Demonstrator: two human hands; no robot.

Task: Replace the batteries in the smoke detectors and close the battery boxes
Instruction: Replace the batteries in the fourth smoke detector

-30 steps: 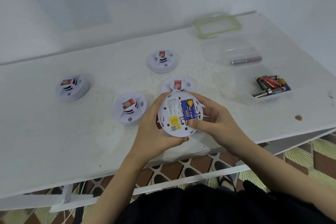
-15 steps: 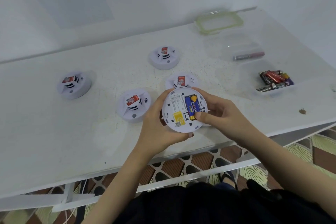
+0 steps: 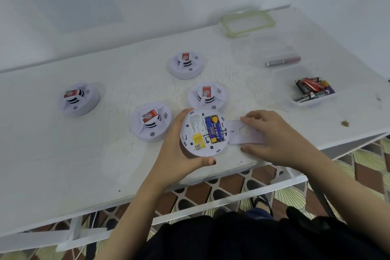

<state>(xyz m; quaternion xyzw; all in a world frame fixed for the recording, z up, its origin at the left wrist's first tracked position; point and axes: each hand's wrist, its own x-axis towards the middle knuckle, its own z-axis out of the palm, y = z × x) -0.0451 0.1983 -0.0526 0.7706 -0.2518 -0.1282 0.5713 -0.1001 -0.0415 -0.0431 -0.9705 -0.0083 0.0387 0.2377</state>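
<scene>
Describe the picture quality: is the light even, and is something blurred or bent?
Head view: light is soft and even, shadows faint; the table edges bow from the wide lens; the battery print in the held smoke detector is readable, while the far green-rimmed lid looks soft.

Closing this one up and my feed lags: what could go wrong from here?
1. The detector sits near the table edge, steadied only by the left hand; a push could slide it off.
2. The cover in the right hand lies flat beside it, unaligned; it may seat crooked over the batteries and not latch.
</scene>
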